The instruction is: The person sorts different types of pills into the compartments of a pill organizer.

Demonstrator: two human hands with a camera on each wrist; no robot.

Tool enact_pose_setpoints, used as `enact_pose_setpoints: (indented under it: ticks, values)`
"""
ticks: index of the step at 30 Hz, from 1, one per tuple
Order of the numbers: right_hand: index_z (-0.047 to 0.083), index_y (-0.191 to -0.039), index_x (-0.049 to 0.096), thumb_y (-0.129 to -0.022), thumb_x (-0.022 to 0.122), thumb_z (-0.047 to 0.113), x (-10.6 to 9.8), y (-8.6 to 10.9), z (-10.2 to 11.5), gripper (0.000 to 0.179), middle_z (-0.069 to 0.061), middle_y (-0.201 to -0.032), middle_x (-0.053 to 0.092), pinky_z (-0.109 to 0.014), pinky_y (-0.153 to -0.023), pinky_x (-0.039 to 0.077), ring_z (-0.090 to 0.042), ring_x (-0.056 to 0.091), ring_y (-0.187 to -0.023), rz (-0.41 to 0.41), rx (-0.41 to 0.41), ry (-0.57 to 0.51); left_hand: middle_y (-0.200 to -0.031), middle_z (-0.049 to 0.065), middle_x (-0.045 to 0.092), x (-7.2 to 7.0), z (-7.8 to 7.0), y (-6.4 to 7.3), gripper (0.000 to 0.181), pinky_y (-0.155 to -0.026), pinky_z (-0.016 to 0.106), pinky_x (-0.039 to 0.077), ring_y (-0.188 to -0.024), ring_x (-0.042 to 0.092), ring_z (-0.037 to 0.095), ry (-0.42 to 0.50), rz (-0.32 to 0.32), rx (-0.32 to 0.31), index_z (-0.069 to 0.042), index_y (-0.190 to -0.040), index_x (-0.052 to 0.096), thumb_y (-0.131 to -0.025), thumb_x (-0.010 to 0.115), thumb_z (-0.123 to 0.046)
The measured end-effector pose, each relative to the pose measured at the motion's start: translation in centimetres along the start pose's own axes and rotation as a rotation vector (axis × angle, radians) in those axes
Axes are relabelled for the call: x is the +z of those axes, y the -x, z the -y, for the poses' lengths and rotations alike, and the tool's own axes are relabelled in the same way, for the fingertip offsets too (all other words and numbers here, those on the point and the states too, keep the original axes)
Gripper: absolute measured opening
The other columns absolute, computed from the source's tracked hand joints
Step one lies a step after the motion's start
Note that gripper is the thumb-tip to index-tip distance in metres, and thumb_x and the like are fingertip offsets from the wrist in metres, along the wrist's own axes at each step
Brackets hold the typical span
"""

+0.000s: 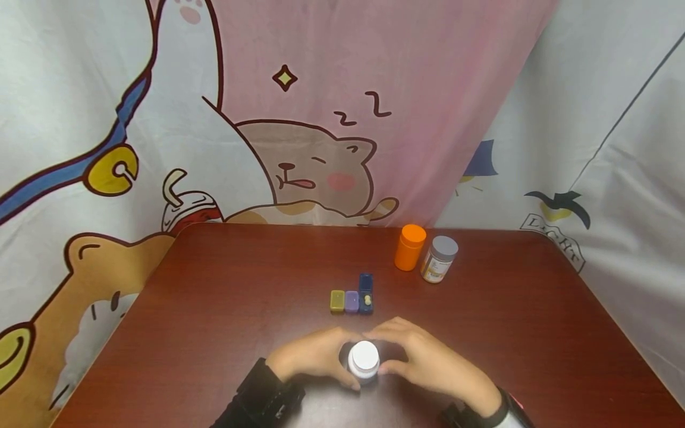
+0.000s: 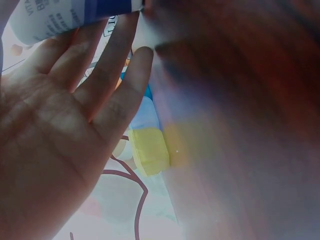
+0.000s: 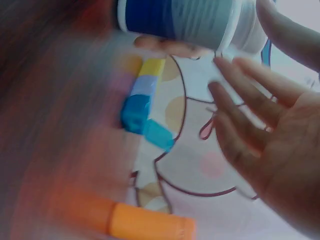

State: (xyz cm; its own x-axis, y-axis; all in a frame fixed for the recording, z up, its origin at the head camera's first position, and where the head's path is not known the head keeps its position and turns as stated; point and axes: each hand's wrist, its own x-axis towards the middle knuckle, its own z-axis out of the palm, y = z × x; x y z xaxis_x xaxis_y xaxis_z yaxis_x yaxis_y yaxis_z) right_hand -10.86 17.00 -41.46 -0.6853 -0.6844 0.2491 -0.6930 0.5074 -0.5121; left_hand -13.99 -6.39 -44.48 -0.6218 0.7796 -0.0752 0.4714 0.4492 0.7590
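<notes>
Framing a white bottle, left hand and right hand both got kinda loose fingers, not clamped; pillbox just beyond.

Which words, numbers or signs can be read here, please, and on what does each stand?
"LIGHT": the banner printed on the cloth.
"Z", twice: the cloth's pink part.
"VITA": the white bottle; its other print is too blurred to read.
Grey-capped jar: print too small to read.
</notes>
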Motion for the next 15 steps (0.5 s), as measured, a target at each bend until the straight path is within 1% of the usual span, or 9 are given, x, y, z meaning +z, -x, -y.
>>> enact_pose_setpoints:
  ticks: [3, 6, 11, 15]
  values:
    - [0.018, -0.123, 0.068, -0.081, 0.076, 0.017, 0.0, -0.1, -0.7, 0.043, 0.003, -0.113, 0.069, -0.043, -0.090, 0.054, -0.011, 0.057, -0.107, 0.017, -0.013, -0.096, -0.103, -0.008, 0.073, 0.0, 0.0, 0.0, 0.055, -0.093, 0.026, 0.048, -0.092, 0.058, -0.002, 0.006, -0.002, -0.017, -0.012, -0.114, 0.070, -0.063, 0.089, -0.022]
    - [0.019, -0.122, 0.068, -0.083, 0.075, 0.019, 0.3, -0.2, -0.9, 0.040, 0.003, -0.113, 0.070, -0.043, -0.089, 0.054, -0.011, 0.057, -0.106, 0.010, -0.002, -0.157, -0.101, -0.008, 0.073, 0.0, 0.0, 0.1, 0.054, -0.091, 0.026, 0.049, -0.090, 0.058, -0.002, 0.003, -0.003, -0.016, -0.012, -0.113, 0.070, -0.063, 0.090, -0.022]
    - [0.018, -0.124, 0.068, -0.081, 0.077, 0.020, 0.9, -0.4, -0.5, 0.044, 0.002, -0.115, 0.070, -0.043, -0.090, 0.054, -0.012, 0.057, -0.108, -0.020, 0.033, -0.212, -0.094, -0.011, 0.071, 0.0, 0.0, 0.1, 0.050, -0.086, 0.023, 0.050, -0.085, 0.058, -0.002, -0.015, -0.006, -0.014, -0.013, -0.107, 0.070, -0.063, 0.090, -0.024]
    - [0.017, -0.126, 0.067, -0.080, 0.078, 0.019, 1.4, -0.6, 0.0, 0.047, 0.001, -0.119, 0.069, -0.044, -0.091, 0.054, -0.013, 0.057, -0.110, -0.034, 0.006, -0.230, -0.090, -0.013, 0.069, 0.0, 0.0, 0.1, 0.050, -0.081, 0.022, 0.051, -0.080, 0.058, -0.002, -0.021, -0.001, -0.014, -0.015, -0.108, 0.069, -0.063, 0.089, -0.025]
